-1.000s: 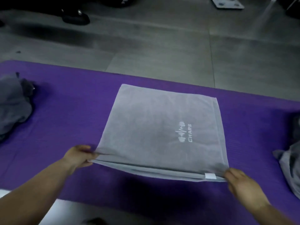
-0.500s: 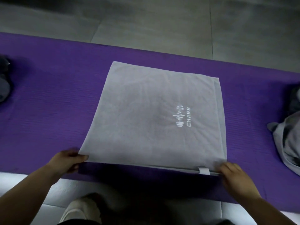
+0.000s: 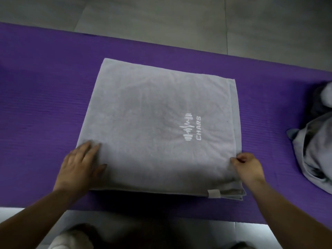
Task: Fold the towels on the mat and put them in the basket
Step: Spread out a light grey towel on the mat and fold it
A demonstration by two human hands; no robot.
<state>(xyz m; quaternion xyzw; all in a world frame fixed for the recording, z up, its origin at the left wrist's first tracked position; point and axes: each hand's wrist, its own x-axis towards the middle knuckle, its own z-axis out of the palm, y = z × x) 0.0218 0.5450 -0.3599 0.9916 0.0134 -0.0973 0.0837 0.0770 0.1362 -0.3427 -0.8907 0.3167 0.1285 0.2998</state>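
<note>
Folded grey towel [image 3: 152, 123] flat on purple mat [image 3: 45, 105] — left hand [image 3: 80, 164] pressing near corner (fingers straight), right hand [image 3: 246, 164] pinching edge.

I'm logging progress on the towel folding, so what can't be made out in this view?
All in the head view:
Basket: nowhere in frame.
Grey cloth heap: cut off by the right edge, so the towel count is unclear.
Folded towel: its top layer hides the layers beneath.
Pale shape: dark, blurred and cut off by the bottom edge.
</note>
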